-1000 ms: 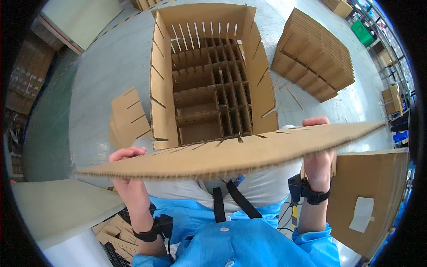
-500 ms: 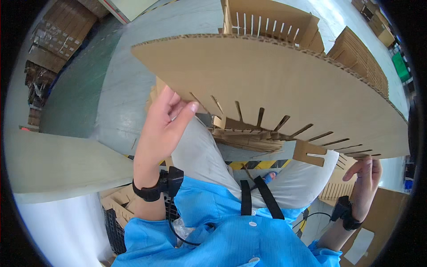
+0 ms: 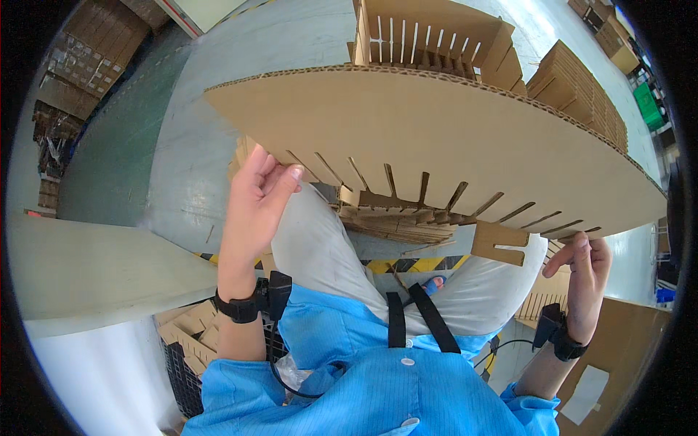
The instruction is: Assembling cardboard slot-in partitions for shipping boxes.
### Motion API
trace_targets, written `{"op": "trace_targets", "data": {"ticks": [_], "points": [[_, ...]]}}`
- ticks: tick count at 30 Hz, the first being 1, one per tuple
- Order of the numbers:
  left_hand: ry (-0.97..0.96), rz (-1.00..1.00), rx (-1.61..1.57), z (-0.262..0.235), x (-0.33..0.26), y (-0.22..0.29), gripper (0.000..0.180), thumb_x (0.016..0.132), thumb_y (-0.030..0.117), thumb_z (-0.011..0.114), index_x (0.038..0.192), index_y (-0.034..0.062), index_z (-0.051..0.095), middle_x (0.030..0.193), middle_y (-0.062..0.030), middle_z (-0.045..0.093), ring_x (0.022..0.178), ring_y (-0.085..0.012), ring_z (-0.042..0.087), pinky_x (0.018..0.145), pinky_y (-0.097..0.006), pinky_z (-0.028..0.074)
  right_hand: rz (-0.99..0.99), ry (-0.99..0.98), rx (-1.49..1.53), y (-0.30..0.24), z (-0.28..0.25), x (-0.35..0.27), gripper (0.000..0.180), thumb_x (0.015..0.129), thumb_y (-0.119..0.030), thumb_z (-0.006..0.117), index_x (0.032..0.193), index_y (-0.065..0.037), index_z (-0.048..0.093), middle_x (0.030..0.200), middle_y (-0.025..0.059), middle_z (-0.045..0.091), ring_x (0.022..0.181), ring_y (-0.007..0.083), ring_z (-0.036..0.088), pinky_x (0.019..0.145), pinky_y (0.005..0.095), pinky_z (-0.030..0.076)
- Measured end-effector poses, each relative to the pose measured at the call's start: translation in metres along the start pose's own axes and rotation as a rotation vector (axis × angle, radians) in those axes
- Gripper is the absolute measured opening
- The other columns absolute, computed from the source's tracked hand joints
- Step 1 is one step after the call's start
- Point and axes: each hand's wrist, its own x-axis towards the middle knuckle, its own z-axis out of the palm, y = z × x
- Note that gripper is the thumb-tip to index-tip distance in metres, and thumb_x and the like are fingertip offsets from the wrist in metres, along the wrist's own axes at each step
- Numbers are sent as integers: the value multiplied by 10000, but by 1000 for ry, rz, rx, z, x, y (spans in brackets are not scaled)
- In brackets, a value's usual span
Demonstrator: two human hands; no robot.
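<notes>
A long brown corrugated cardboard divider (image 3: 436,131) spans the view in front of me, with a row of narrow slots along its lower edge. My left hand (image 3: 262,192) pinches its lower left part between thumb and fingers. At the lower right corner, my right hand (image 3: 585,261) grips the same edge with thumb and fingertips. Beneath the slots, between my knees, lie stacked cardboard pieces (image 3: 396,225), partly hidden by the divider. A small slotted cardboard piece (image 3: 500,243) shows below it near my right thigh.
Beyond the divider stand a cardboard box with slotted walls (image 3: 436,33) and a stack of folded cardboard (image 3: 582,94). A black crate (image 3: 182,378) with cardboard scraps is at lower left. A large carton (image 3: 618,363) stands at lower right. Yellow-black tape (image 3: 378,267) marks the floor.
The divider's right end has risen a little with my right hand. My left hand has shifted slightly left. Both hands keep their hold.
</notes>
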Motion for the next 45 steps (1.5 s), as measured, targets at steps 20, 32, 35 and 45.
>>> {"op": "trace_targets", "data": {"ticks": [20,32,35,45], "points": [[-156,-107,-97,29,-2,-57,242,923,-19,524,1162,5,556,989,-17,615,881,-79,565,786,-246,471,120,135,87,23,-4,-3,275,991,-245,498,969,13,591,627,57,603,527,145,595,535,245,467],[-57,-331,-447,122,-98,-52,334,943,131,521,1236,4,426,896,-88,615,787,-141,612,644,-298,517,181,18,69,-5,-5,-3,179,937,-92,576,1042,51,597,768,102,664,638,163,658,602,268,509],[-476,-177,-332,208,-92,-43,625,930,140,581,1412,103,185,744,-98,637,671,-161,636,576,-291,511,121,54,52,-12,-10,-3,166,924,-50,565,1031,70,607,813,110,672,595,162,651,551,258,508],[-348,-69,28,257,-41,-46,203,916,179,613,906,-23,632,691,-97,683,615,-172,668,570,-293,506,156,20,68,-3,-12,1,161,933,-45,552,1042,67,591,767,118,674,637,174,670,588,258,517]]}}
